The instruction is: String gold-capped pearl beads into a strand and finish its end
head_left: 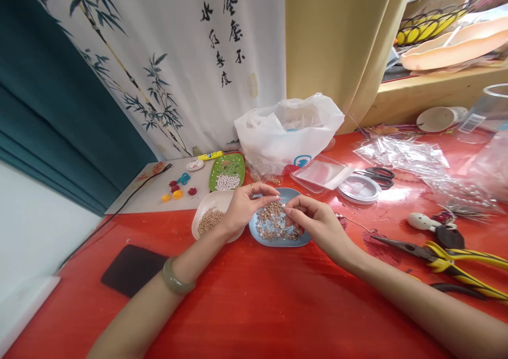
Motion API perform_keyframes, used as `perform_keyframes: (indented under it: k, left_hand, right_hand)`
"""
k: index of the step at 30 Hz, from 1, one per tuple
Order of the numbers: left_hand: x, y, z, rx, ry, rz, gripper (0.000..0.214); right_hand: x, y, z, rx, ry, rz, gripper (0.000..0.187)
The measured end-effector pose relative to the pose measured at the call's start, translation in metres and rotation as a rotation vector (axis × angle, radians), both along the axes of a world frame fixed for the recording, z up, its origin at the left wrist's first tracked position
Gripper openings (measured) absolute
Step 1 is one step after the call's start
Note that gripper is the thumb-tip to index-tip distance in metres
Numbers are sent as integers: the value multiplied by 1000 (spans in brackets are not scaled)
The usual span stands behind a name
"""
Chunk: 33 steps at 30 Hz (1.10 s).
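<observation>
My left hand (246,205) and my right hand (313,222) meet over a blue dish (294,193) that holds a heap of small gold metal pins with clear beads (273,226). The fingers of both hands are pinched together on tiny pieces from that heap. A pale green bangle (174,279) sits on my left wrist. A white dish of small gold beads (209,219) lies just left of my left hand. A green leaf-shaped dish with white pearls (227,173) stands behind it.
On the red table (254,301) lie yellow-handled pliers (456,256), scissors (377,176), a round spool of clear cord (359,189), a white plastic bag (288,129), clear bags (400,153) and a dark pad (130,269). Small coloured pieces (178,187) lie at the back left.
</observation>
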<state>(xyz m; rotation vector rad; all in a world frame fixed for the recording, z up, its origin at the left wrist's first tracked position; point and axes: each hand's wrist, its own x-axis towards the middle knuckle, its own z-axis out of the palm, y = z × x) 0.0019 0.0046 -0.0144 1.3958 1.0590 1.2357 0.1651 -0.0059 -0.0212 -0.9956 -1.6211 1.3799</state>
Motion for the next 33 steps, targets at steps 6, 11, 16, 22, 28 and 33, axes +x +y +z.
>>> perform_keyframes:
  k: [6,11,16,22,28,33]
  left_hand:
    - [1,-2,0,-43,-69,-51,27]
    - [1,-4,1,-36,-4,-44,10]
    - [2,-6,5,5,12,-5,8]
    - [4,-11,17,97,59,-18,5]
    - [8,-14,25,58,-22,25,6]
    - [20,-13,26,-71,-169,14,8]
  right_hand:
    - [0,1,-1,-14,36,-10,17]
    - [-1,1,0,-13,45,-2,16]
    - [1,2,6,-15,62,-35,14]
    - [11,8,25,67,1,56,20]
    - [23,14,45,140,-168,244,15]
    - [33,14,60,204,-249,255,10]
